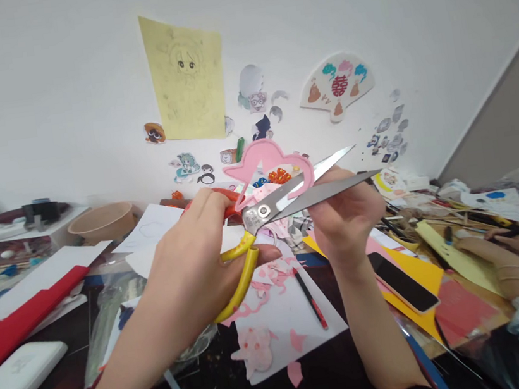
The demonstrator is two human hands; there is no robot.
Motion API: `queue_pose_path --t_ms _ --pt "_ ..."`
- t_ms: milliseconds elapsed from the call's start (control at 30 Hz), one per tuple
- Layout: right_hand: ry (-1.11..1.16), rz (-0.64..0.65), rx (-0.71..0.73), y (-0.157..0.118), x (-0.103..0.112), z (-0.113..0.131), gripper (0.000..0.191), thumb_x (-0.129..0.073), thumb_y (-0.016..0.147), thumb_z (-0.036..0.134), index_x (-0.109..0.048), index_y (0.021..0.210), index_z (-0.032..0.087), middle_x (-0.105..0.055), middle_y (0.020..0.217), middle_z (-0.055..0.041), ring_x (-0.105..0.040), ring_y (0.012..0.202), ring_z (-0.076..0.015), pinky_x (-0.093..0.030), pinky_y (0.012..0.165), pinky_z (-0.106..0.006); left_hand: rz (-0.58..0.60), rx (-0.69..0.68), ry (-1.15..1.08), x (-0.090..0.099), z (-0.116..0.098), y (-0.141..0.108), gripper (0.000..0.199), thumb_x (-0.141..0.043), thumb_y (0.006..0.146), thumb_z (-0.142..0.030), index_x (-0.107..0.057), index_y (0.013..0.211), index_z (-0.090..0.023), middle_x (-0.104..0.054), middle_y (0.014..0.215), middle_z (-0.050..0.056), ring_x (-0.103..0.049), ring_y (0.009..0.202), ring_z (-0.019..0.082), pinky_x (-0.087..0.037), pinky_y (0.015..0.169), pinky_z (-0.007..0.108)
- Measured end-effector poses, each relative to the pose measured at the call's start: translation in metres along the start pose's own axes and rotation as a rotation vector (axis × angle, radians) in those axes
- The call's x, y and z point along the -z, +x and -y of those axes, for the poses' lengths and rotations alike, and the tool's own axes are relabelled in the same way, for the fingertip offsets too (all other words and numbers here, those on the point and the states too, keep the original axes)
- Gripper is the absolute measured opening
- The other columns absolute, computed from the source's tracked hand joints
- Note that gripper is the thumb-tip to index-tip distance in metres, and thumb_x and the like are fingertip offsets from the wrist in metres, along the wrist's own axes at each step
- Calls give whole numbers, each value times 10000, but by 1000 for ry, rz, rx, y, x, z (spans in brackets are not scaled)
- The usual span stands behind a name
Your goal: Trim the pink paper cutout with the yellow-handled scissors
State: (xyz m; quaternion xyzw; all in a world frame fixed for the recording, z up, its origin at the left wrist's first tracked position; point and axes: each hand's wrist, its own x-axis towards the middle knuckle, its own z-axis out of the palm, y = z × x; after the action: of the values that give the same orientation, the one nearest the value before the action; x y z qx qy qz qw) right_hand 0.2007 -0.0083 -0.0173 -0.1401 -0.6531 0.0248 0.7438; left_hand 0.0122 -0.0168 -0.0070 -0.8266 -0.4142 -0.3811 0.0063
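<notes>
My left hand [192, 261] is closed around the handles of a pair of scissors [264, 210], one red and one yellow. The steel blades point right and stand slightly apart. A curvy pink paper cutout [261, 151] with an open middle is held up at the blades, its right end passing between them. Behind the blades, my right hand [345, 212] is closed at the right end of the cutout; the blades partly hide its fingers. Below lies a white sheet [302, 335] bearing pink paper scraps [256, 350] and a black and red pen [310, 299].
A phone [403, 281] rests on yellow paper at right. Beyond it, another person's arms [502, 258] reach over the wooden table. At left are a white box-like object [21, 382], a red sheet [27, 321] and a brownish pot [102, 223]. Drawings [186, 76] hang on the wall.
</notes>
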Motion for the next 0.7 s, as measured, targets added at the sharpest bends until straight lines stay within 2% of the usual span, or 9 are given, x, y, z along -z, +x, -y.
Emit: queue_pose_path --t_ms 33,100,200,267,333,433,533,633,700 --pt "23 3 -51 2 4 0 121 -710 806 190 -765 834 294 -706 770 8 -666 777 -185 -550 757 -361 -4 -2 18 1 1 0 362 -610 822 -512 -447 967 -224 -555 908 38 -552 789 230 -392 640 333" --pt "74 -27 -210 8 13 -1 116 -677 841 254 -763 767 278 -706 746 0 -661 745 -177 -545 718 -344 -8 -16 67 1 4 -1 382 -614 827 -545 -463 958 -220 -578 941 52 -572 817 243 -390 637 335" --pt "143 -45 -392 18 34 2 336 -527 916 468 -785 876 256 -734 869 -34 -697 827 -197 -555 664 -339 29 -63 146 0 10 -1 433 -637 815 -600 -487 952 -217 -616 1022 74 -603 846 256 -392 622 333" --pt "102 96 -559 21 49 5 537 -372 961 557 -795 932 228 -761 904 -73 -706 864 -216 -566 752 -368 57 -108 207 -3 14 -1 449 -649 811 -606 -507 978 -213 -635 1108 92 -625 876 266 -397 612 334" --pt "58 244 -655 22 60 8 516 -407 956 562 -801 956 229 -773 1001 -82 -717 893 -234 -568 801 -392 75 -158 267 -6 17 -2 426 -657 820 -571 -524 1003 -210 -644 1156 101 -641 913 276 -404 608 338" --pt "-151 433 -686 21 67 11 273 -598 920 441 -809 943 269 -781 1014 -38 -703 909 -192 -555 825 -333 124 -213 332 -11 19 -3 321 -664 832 -463 -541 986 -209 -662 1119 89 -654 942 277 -413 603 343" --pt "-221 554 -712 20 63 10 117 -736 831 377 -804 861 286 -763 875 1 -661 789 -149 -532 712 -279 165 -237 354 -15 20 -3 297 -660 834 -420 -553 1008 -205 -661 1131 94 -659 945 280 -423 599 347" --pt "-175 551 -686 20 54 7 86 -772 795 345 -791 797 261 -712 747 8 -614 697 -135 -516 654 -283 170 -243 337 -18 21 -2 335 -638 850 -461 -561 1039 -196 -657 1148 109 -658 938 287 -425 598 349" --pt "-143 501 -628 19 51 4 82 -803 764 326 -794 787 247 -713 738 0 -606 685 -137 -508 631 -290 181 -237 310 -18 22 0 335 -631 854 -482 -561 1010 -194 -662 1106 109 -654 907 284 -424 600 351"
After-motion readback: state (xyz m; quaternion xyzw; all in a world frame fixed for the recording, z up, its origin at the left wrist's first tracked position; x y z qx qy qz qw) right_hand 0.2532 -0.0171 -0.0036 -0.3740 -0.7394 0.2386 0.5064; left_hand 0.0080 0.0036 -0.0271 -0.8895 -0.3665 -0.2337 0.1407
